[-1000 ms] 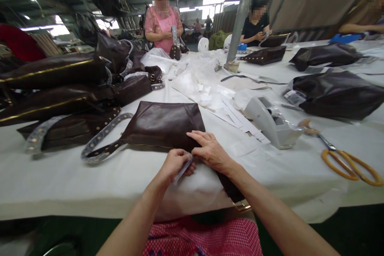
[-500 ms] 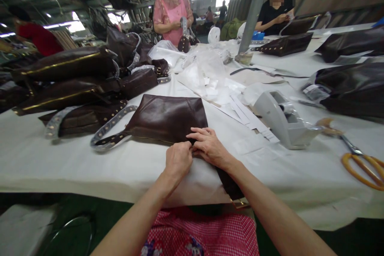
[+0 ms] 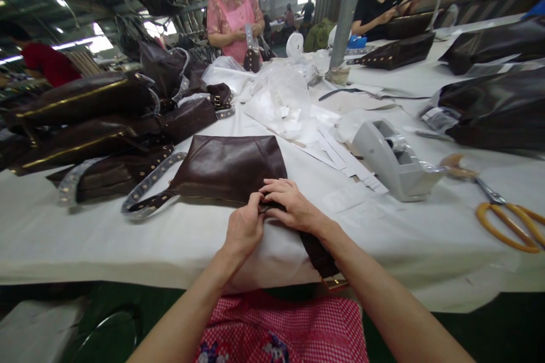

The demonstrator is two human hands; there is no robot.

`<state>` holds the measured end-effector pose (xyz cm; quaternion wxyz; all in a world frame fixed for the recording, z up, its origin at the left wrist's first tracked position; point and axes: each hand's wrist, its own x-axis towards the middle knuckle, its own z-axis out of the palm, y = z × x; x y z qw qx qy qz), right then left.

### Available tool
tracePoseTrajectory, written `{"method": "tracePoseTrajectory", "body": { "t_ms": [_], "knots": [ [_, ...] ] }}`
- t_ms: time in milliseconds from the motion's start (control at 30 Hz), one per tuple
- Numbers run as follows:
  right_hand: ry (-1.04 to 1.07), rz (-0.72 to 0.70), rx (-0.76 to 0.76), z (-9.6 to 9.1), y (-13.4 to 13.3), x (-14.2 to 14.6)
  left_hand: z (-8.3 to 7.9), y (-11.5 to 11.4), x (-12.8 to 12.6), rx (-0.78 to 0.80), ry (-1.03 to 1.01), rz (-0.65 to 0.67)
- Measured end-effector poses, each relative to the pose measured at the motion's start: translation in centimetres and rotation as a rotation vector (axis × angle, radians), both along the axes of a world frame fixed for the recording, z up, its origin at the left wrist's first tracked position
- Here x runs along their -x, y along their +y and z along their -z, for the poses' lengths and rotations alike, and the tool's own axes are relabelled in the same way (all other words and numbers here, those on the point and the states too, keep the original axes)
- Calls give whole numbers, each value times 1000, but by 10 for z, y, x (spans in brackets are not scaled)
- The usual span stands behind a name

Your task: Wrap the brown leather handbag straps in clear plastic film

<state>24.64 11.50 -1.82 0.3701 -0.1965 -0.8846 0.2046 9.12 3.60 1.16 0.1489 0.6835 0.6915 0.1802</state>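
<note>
A dark brown leather bag [image 3: 230,164] lies on the white-covered table in front of me. At its near right corner my left hand [image 3: 244,228] is closed, thumb and fingers pinching the edge. My right hand [image 3: 292,204] meets it there, its fingers curled over the same corner. What exactly sits between the fingertips is partly hidden. From the bag's left end runs a studded strap [image 3: 153,184] in clear wrapping. A dark strap [image 3: 317,252] passes beneath my right wrist and hangs over the table edge, with a gold-coloured buckle [image 3: 334,282] at its end.
Stacked brown bags [image 3: 85,96] fill the left side. On the right stand a grey tape dispenser [image 3: 389,161] and scissors [image 3: 502,204] with orange handles. Plastic and paper scraps [image 3: 293,96] lie behind the bag. Two co-workers stand across the table, by a metal post [image 3: 347,11].
The view has shifted slightly. My left thumb has risen at the bag's corner, and both hands remain there. The co-worker in black has raised a hand at a bag's handle.
</note>
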Motion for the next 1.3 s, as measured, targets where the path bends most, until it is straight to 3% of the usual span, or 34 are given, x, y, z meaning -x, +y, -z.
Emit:
{"method": "tracePoseTrajectory", "body": {
  "t_ms": [200,367,533,600,700,800,900,1033,1167,1233,1300],
  "knots": [
    [-41,20,26,-1,0,2,-4,2,-6,44,76,-42],
    [22,27,24,2,-1,1,-11,7,-11,99,190,13],
    [-4,-4,-23,2,-3,-3,-4,7,-14,125,173,-9],
    [-41,-16,-52,2,-4,-4,2,8,-12,105,56,-13],
    [-75,-22,-88,3,-5,-5,9,11,-7,108,-311,-7],
    [-76,-20,-113,4,-6,-6,8,14,-2,293,-722,-90],
    [-63,-31,-128,7,-4,-7,4,16,1,514,-1001,-156],
    [-62,-12,-144,9,-3,-5,1,17,3,573,-1081,-146],
    [-129,11,-208,2,-13,-6,1,15,1,503,-1030,-130],
    [-156,13,-236,-8,-19,-16,1,14,0,470,-1001,-130],
    [-121,117,-214,-21,-21,-40,3,14,1,467,-975,-120]
  ]
}}
